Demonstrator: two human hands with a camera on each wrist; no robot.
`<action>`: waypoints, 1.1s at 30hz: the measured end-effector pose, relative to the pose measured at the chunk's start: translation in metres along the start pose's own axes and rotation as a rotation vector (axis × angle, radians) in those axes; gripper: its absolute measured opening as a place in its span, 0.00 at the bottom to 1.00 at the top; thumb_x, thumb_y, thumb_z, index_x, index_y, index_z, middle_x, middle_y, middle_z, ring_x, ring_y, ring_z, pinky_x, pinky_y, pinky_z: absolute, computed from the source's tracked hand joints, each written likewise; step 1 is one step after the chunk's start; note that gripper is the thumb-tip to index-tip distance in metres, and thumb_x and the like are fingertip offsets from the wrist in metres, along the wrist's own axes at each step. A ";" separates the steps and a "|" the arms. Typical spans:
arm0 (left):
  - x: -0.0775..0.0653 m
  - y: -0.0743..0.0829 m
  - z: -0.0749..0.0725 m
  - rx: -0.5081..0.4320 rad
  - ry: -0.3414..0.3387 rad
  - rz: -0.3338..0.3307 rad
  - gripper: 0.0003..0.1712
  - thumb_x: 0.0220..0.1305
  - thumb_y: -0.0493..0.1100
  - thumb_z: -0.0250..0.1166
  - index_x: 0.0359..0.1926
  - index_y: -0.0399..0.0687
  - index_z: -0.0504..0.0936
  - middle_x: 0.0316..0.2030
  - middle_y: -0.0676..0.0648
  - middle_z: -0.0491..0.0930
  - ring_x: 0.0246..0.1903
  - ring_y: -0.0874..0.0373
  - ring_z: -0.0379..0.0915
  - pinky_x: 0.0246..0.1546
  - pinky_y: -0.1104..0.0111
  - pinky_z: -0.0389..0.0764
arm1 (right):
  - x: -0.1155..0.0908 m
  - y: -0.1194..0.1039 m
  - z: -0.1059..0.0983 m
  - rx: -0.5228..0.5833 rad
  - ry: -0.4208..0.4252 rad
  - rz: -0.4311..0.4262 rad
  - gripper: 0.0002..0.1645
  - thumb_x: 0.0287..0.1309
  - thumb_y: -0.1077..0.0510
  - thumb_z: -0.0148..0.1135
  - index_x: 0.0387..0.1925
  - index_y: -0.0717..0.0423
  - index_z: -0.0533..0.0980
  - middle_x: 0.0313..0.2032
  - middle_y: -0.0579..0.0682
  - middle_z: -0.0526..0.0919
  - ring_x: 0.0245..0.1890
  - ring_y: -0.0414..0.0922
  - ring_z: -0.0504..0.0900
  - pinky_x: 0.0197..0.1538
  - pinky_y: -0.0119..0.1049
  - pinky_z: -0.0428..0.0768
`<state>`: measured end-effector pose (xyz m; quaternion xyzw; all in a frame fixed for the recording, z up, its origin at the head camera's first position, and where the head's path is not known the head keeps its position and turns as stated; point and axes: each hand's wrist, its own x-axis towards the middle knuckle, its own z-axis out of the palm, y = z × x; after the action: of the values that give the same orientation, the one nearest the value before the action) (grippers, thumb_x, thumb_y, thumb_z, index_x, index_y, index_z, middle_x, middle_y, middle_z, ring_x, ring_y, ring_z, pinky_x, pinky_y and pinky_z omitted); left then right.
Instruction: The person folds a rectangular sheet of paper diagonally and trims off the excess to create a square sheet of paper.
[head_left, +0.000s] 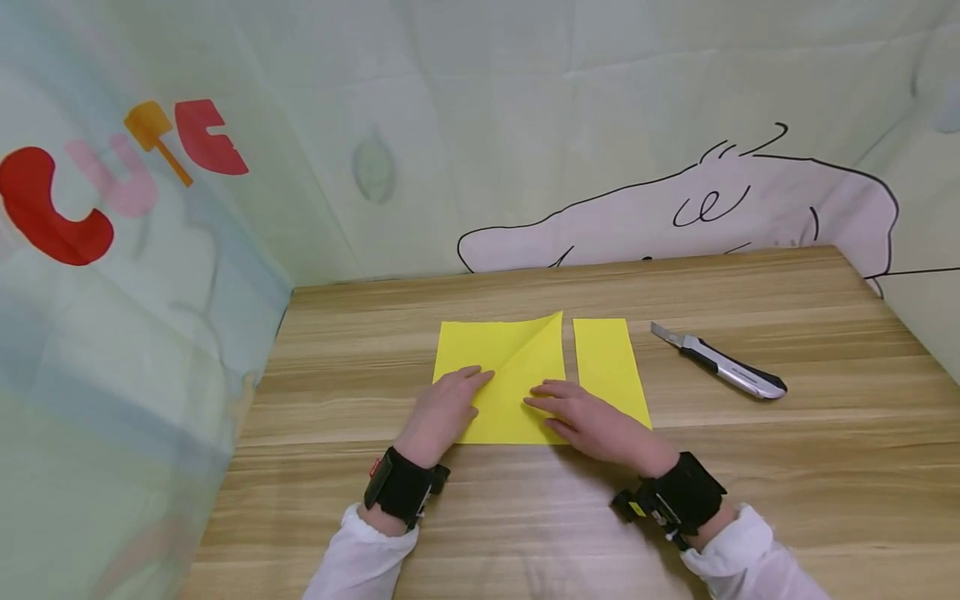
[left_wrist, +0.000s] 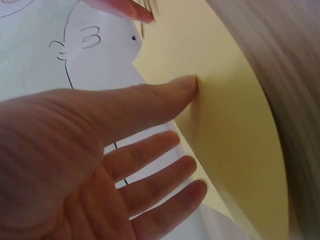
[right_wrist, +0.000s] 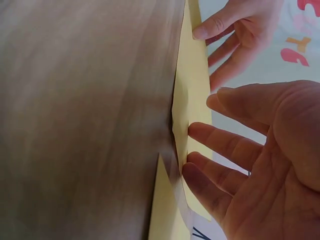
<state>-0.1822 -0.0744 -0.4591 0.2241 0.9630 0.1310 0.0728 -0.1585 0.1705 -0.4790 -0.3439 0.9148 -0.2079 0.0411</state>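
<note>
A yellow sheet of paper (head_left: 487, 342) lies on the wooden table, a diagonal crease running up to its raised upper right corner. My left hand (head_left: 444, 412) is over the sheet's left part; in the left wrist view its thumb (left_wrist: 150, 102) touches the paper (left_wrist: 225, 125) while the other fingers stretch out beside it. On the lower right part rests my right hand (head_left: 592, 419), its fingers spread and fairly straight. In the right wrist view, fingertips of the right hand (right_wrist: 240, 145) touch the paper (right_wrist: 192, 90).
A narrow yellow paper strip (head_left: 609, 362) lies just right of the sheet, partly under the right hand. Farther right is a utility knife (head_left: 720, 362) with its blade out, on the wooden table (head_left: 337, 358). A printed cloth (head_left: 510, 125) hangs behind the table.
</note>
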 end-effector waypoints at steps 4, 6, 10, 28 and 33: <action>-0.001 0.005 0.000 -0.001 0.003 0.033 0.31 0.65 0.39 0.68 0.69 0.49 0.73 0.65 0.42 0.76 0.63 0.46 0.75 0.60 0.54 0.79 | 0.000 0.000 -0.002 0.014 -0.016 0.005 0.23 0.67 0.62 0.61 0.63 0.59 0.76 0.61 0.59 0.79 0.65 0.57 0.74 0.65 0.53 0.76; -0.003 0.007 -0.001 -0.008 -0.007 0.042 0.31 0.67 0.41 0.67 0.69 0.48 0.72 0.66 0.42 0.75 0.64 0.46 0.74 0.61 0.54 0.79 | 0.000 0.000 -0.003 0.017 -0.023 0.005 0.24 0.66 0.62 0.61 0.63 0.59 0.76 0.61 0.59 0.79 0.65 0.57 0.75 0.65 0.54 0.76; -0.004 0.010 -0.002 0.000 -0.037 0.054 0.32 0.69 0.46 0.65 0.71 0.46 0.70 0.67 0.42 0.74 0.65 0.47 0.73 0.64 0.56 0.77 | 0.000 0.000 -0.004 0.015 -0.028 -0.003 0.23 0.66 0.62 0.61 0.62 0.60 0.76 0.61 0.60 0.79 0.64 0.58 0.75 0.64 0.55 0.76; 0.000 0.014 0.010 0.056 -0.088 0.014 0.32 0.71 0.53 0.61 0.71 0.47 0.70 0.71 0.41 0.68 0.70 0.44 0.66 0.66 0.53 0.75 | -0.002 -0.001 -0.004 -0.005 -0.001 -0.008 0.21 0.66 0.63 0.61 0.60 0.62 0.77 0.58 0.59 0.81 0.61 0.56 0.77 0.63 0.53 0.77; 0.001 0.014 0.012 0.071 -0.089 -0.001 0.32 0.71 0.54 0.61 0.71 0.48 0.70 0.72 0.41 0.66 0.71 0.44 0.64 0.66 0.53 0.75 | -0.001 -0.002 -0.006 -0.001 0.007 -0.018 0.21 0.67 0.63 0.60 0.59 0.62 0.77 0.57 0.58 0.81 0.60 0.56 0.78 0.63 0.53 0.77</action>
<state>-0.1749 -0.0598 -0.4665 0.2319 0.9629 0.0866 0.1078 -0.1576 0.1715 -0.4729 -0.3516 0.9118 -0.2091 0.0356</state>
